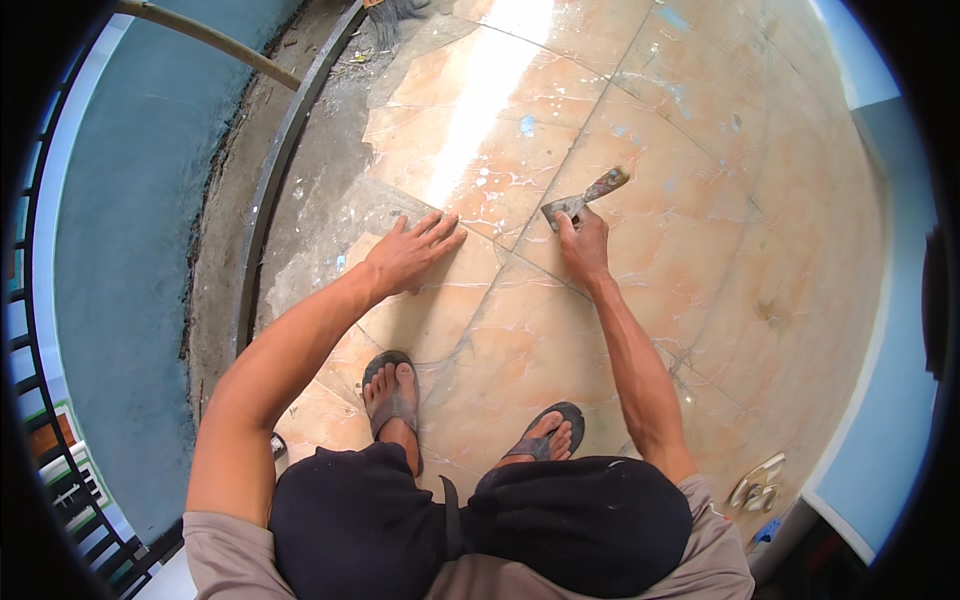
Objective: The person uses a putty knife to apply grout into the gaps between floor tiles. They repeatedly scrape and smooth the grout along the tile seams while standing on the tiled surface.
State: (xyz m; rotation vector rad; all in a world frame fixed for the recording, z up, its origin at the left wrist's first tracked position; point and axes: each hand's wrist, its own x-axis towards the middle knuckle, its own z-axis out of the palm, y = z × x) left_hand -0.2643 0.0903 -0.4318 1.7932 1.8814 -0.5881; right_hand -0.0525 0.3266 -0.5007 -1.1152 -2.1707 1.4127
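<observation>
My left hand [415, 250] rests with fingers spread at the edge of a cracked, peach-coloured tile [420, 310], beside bare grey mortar [335, 200]. My right hand [582, 240] grips a dirty putty knife [610, 182] a little to its right; the handle points up and right, and the metal blade is low over the tiles. White and pale blue splatters mark the tiles around both hands, and a bright band of light crosses them above the left hand. My sandalled feet [393, 395] are below the hands.
A long grey raised edge [278, 160] runs along the left, beside a dirt strip and a blue wall [120, 250] with black railing. A pole [230, 45] and dark bristles [390, 22] are at the top. A light blue wall [890, 430] bounds the right, with loose footwear [752, 485] lower right.
</observation>
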